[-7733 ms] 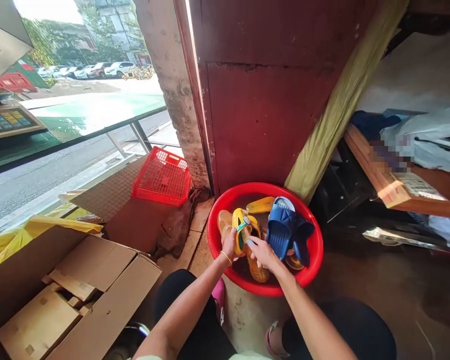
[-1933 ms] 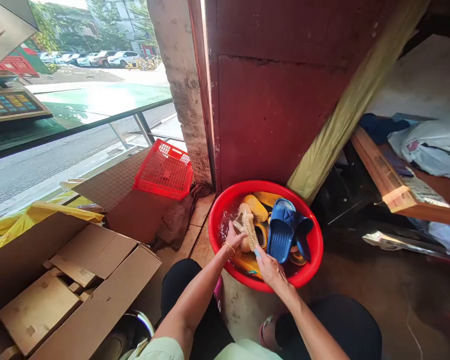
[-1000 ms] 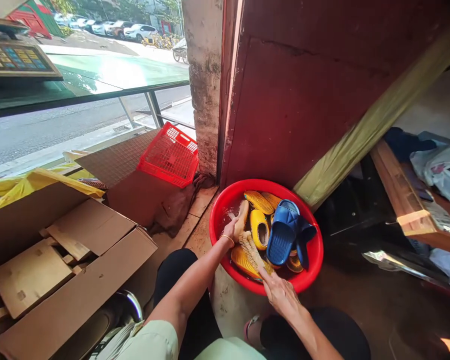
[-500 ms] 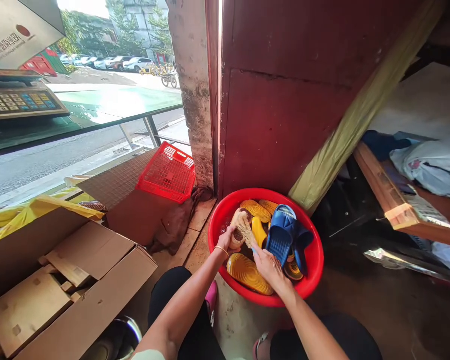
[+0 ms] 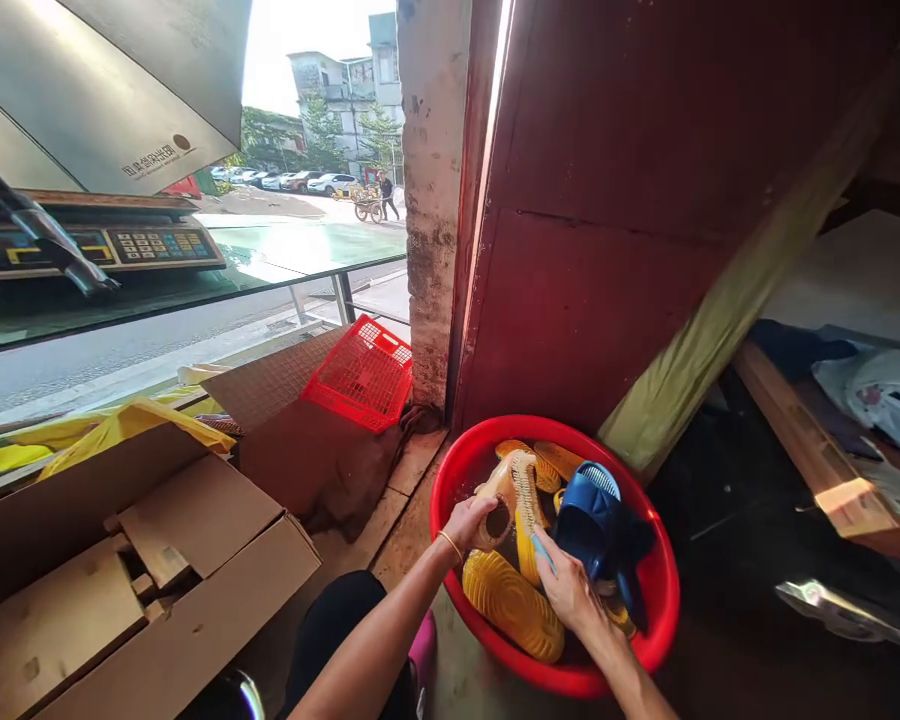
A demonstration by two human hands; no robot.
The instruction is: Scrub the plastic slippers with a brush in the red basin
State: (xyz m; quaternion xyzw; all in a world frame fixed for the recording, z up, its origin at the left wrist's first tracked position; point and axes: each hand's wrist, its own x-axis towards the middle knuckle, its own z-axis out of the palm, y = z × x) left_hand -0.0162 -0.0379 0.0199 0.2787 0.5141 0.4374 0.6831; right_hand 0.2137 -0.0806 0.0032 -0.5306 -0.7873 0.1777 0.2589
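Note:
My left hand point(image 5: 469, 526) is closed around a pale tan slipper point(image 5: 499, 484) with a dark brown opening or patch, held tilted over the red basin point(image 5: 666, 610). In my right hand point(image 5: 570, 592) is a scrubbing brush point(image 5: 526, 492) with pale bristles and a light blue handle. The brush head lies against or right beside the slipper's side; exact contact is hard to see. Below my hands, a yellow slipper point(image 5: 513, 604) rests sole up in the basin. Blue slippers point(image 5: 589, 508) stand to the right, and more yellow slippers point(image 5: 534, 460) lie behind, partly covered.
A dark red door point(image 5: 570, 300) rises behind the basin. To the left are an opened cardboard box point(image 5: 240, 590) with wooden pieces and a red plastic crate point(image 5: 364, 378). On the right stands a wooden shelf point(image 5: 802, 430) with cloth and bags. A scale point(image 5: 157, 245) sits on the glass counter.
My view has shifted, so the basin appears lower and farther right. The slipper is tipped more upright, and the brush has moved to its right side. Both hands keep their hold.

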